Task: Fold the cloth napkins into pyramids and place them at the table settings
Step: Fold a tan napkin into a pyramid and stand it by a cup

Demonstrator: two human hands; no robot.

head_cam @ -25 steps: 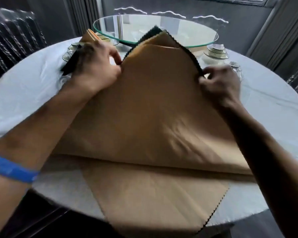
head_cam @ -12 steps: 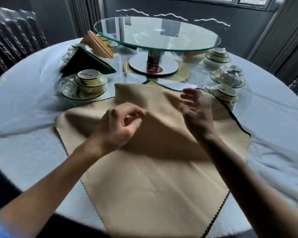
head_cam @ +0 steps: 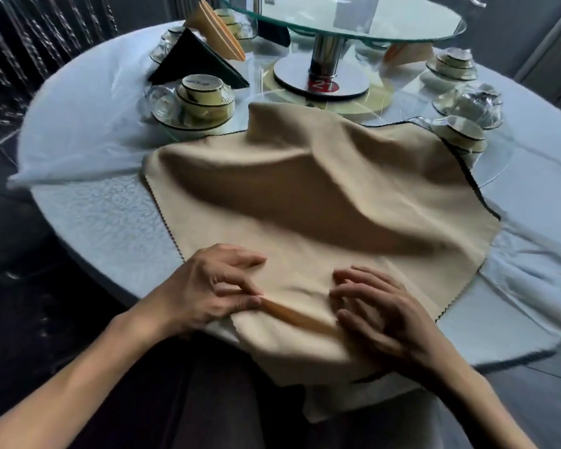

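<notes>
- Lying spread on the table [head_cam: 88,218], the tan napkin [head_cam: 321,202] sat as a diamond, one corner toward the person and hanging off the near edge, the far corner rumpled up near the turntable base [head_cam: 321,76].
- The left hand [head_cam: 208,290] pinched a small ridge of cloth between thumb and fingers, at the near left part of the napkin.
- The right hand [head_cam: 379,306] rested on the cloth just right of that ridge, fingers loosely curled; whether it gripped any fabric could not be told.
- The raised crease ran between the two hands, roughly left to right and slanting toward the person at its right end.
- Most of the napkin lay beyond both hands, so the coming fold probably meant carrying the near corner away from the person, toward the far one; the billowed middle looked in need of smoothing first.
- Both hands were about equally near that corner, one on each side.
- A dark pyramid [head_cam: 198,59] and a tan one [head_cam: 219,30] stood at the far left settings, beside stacked bowls [head_cam: 204,98].
</notes>
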